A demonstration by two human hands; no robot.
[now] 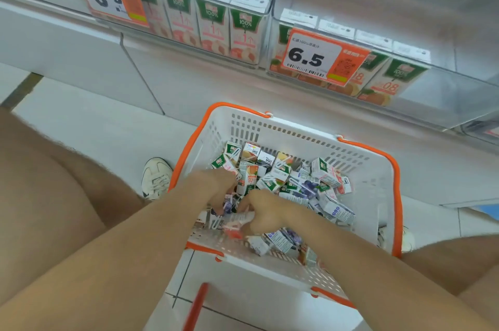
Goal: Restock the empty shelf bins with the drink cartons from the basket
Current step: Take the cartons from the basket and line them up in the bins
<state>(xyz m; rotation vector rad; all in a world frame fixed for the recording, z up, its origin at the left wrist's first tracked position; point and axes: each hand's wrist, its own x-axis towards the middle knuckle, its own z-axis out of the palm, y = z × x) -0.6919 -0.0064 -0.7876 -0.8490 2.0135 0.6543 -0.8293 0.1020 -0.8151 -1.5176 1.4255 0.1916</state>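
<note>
A white basket (372, 195) with an orange rim sits below clear shelf bins (459, 93), heaped with small drink cartons (280, 171). These look light, stiff-cornered and slick, and are probably best pinched across their flat sides. By the basket's near-left edge, the right hand (263, 213) curls around a pink-marked carton (237, 221). The left hand (216, 182) digs into the pile just beside it. Its fingers are hidden, so its hold cannot be told. The bins' rear is cut off.
</note>
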